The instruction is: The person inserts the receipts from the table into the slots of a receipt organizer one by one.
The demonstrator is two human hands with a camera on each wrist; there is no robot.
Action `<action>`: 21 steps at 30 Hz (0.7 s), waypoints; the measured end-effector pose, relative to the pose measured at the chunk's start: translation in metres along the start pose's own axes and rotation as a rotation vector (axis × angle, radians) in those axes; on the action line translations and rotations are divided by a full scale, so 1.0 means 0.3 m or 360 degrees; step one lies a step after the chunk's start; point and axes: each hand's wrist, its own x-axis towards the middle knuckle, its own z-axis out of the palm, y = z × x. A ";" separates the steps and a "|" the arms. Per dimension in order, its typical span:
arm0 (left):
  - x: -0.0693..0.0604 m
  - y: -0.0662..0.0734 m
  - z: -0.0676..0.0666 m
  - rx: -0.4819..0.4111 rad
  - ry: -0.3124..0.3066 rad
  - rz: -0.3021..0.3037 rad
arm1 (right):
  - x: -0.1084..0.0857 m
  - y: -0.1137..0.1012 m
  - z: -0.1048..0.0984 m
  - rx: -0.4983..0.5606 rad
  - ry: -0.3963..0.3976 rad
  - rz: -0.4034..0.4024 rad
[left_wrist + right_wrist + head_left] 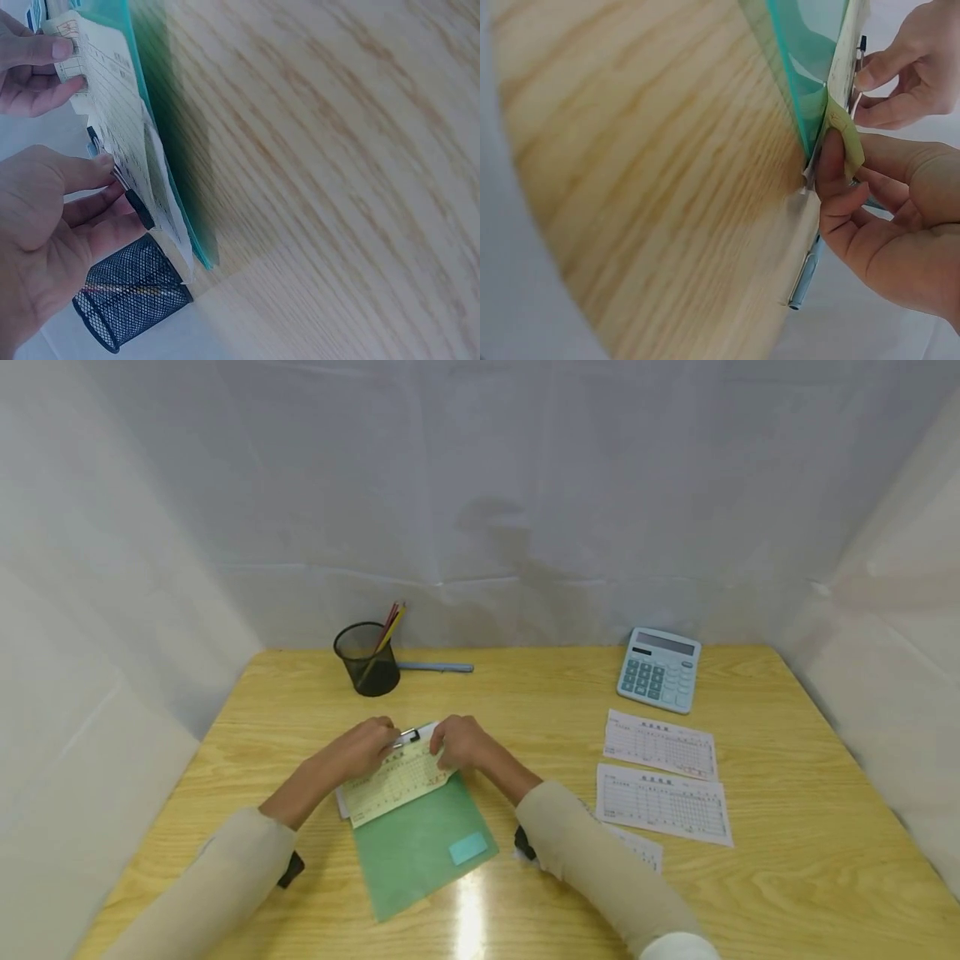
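A yellow printed form (393, 789) lies over white paper (342, 804) at the upper part of a green folder (408, 860), which has a light blue label (468, 848). My left hand (366, 748) pinches the metal handles of a black binder clip (139, 208) at the papers' top edge. Close by, my right hand (463, 743) pinches the right end of the yellow form, whose corner bends up between thumb and fingers in the right wrist view. How far the clip's mouth reaches over the sheets is hard to see.
Behind the folder stands a black mesh pen cup (375, 675) with pencils, a blue pen (437, 667) lying beside it. A light blue calculator (660, 670) sits at the back right. White printed forms (663, 804) lie in front of it, one partly under my right sleeve.
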 end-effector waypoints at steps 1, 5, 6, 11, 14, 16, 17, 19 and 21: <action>-0.001 0.001 0.000 0.0002 0.0000 -0.0003 | 0.001 0.001 -0.001 -0.0003 -0.0003 -0.0003; -0.004 0.007 -0.003 0.0006 0.0011 -0.0010 | 0.007 0.004 0.002 0.0020 0.0003 -0.0003; -0.005 0.009 -0.003 0.0010 0.0017 -0.0010 | 0.010 0.004 0.003 0.0036 0.0006 0.0001; -0.001 0.011 0.002 0.0073 0.0040 0.0003 | 0.013 -0.001 0.004 0.0085 0.0032 0.0001; 0.001 0.010 0.009 0.0106 0.0046 0.0005 | 0.011 -0.006 0.006 0.0077 0.0063 -0.0016; 0.001 0.009 0.012 0.0121 0.0045 0.0005 | 0.011 -0.009 0.009 0.0082 0.0084 -0.0022; 0.001 0.010 0.013 0.0129 0.0044 0.0006 | 0.012 -0.010 0.010 0.0082 0.0098 -0.0027; 0.000 0.008 0.015 0.0144 0.0050 0.0006 | 0.014 -0.013 0.010 0.0073 0.0130 -0.0041; 0.000 0.008 0.017 0.0169 0.0053 0.0007 | 0.015 -0.016 0.011 0.0046 0.0155 -0.0053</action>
